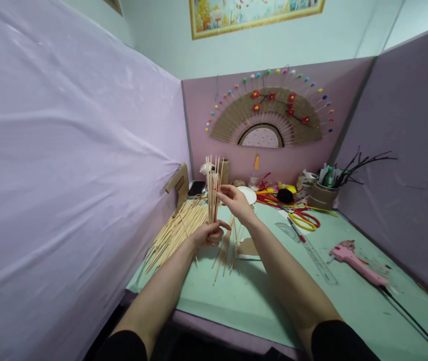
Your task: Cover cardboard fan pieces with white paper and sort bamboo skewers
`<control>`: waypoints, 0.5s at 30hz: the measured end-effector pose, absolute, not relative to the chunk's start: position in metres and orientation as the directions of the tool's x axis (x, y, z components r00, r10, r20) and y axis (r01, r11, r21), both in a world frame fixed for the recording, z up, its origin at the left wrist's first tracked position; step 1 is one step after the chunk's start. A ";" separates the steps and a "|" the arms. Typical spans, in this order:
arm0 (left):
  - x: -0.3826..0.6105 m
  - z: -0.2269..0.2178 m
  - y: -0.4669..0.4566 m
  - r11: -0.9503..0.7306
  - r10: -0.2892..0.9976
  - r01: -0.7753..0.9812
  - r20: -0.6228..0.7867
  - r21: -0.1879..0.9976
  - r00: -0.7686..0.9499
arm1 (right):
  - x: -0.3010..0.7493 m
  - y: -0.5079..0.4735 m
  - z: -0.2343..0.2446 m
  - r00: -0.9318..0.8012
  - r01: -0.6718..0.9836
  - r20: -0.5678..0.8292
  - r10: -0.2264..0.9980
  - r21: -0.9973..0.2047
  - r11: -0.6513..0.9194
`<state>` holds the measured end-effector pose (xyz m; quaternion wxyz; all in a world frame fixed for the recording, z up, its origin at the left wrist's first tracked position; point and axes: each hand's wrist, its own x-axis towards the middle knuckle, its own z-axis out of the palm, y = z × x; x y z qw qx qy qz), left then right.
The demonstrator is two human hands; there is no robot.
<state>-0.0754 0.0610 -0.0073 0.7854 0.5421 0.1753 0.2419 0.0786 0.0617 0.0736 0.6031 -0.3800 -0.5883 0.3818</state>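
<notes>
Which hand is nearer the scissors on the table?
Right. The right hand is left of the scissors, touching the upright sticks; the left hand, gripping their base, is farther left.

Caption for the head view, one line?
Left hand grips a stick bundle upright, right hand touching it, above a green mat strewn with more sticks.

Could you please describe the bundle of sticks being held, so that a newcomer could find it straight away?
Start at the green mat and go to its left side, below the fan on the back wall. The bundle stands upright in the left hand; the other sticks lie flat on the mat.
</notes>
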 end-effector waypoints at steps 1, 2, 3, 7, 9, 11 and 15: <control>-0.076 -0.007 0.061 0.310 0.565 -0.191 -0.019 0.931 0.825 | 0.079 0.061 0.074 0.031 -0.007 0.407 0.913 -0.913 0.408; -0.077 -0.007 0.060 0.323 0.559 -0.192 -0.023 0.927 0.829 | 0.079 0.061 0.074 0.042 -0.001 0.397 0.917 -0.918 0.397; -0.078 -0.007 0.060 0.336 0.551 -0.192 -0.027 0.922 0.834 | 0.078 0.061 0.075 0.052 0.002 0.389 0.920 -0.921 0.389; -0.081 -0.008 0.060 0.371 0.502 -0.186 -0.027 0.910 0.865 | 0.077 0.062 0.075 0.070 -0.022 0.357 0.931 -0.933 0.359; -0.083 -0.009 0.061 0.384 0.466 -0.170 -0.031 0.907 0.884 | 0.077 0.062 0.075 0.096 -0.038 0.360 0.928 -0.930 0.365; -0.086 -0.011 0.063 0.400 0.429 -0.149 -0.041 0.904 0.902 | 0.078 0.063 0.075 0.139 -0.050 0.385 0.912 -0.917 0.395; -0.089 -0.014 0.065 0.429 0.373 -0.101 -0.074 0.898 0.925 | 0.081 0.062 0.076 0.186 -0.073 0.433 0.882 -0.889 0.452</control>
